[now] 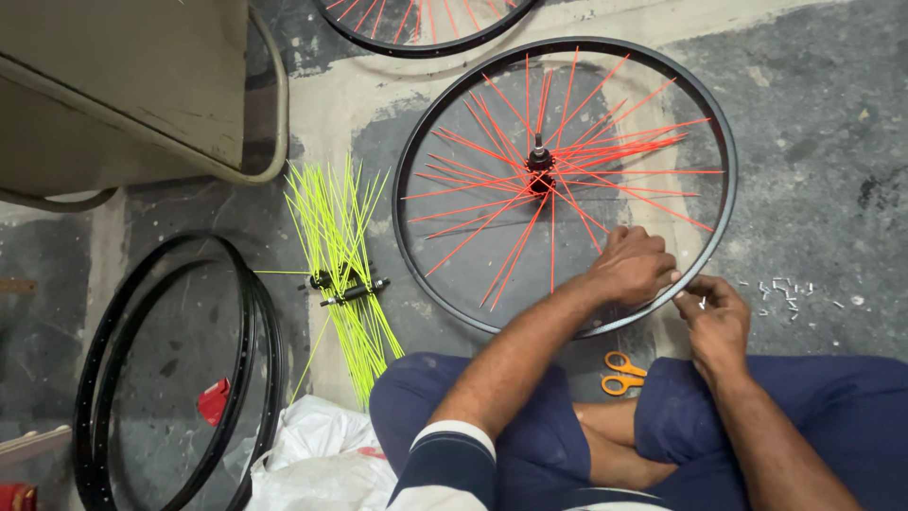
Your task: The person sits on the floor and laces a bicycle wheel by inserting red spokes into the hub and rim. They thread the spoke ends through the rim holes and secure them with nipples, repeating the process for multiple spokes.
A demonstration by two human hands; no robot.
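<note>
A black bicycle rim lies flat on the concrete floor, laced with red spokes that fan out from a central hub. My left hand rests on the rim's near right edge, fingers curled over a red spoke and the rim. My right hand sits just outside the rim beside it, pinching a small silver nipple between the fingertips.
Loose silver nipples are scattered on the floor at right. Orange scissors lie by my crossed legs. Yellow-green spokes with two hubs lie left of the wheel, bare black rims farther left, white plastic bag, another red-spoked wheel at the top.
</note>
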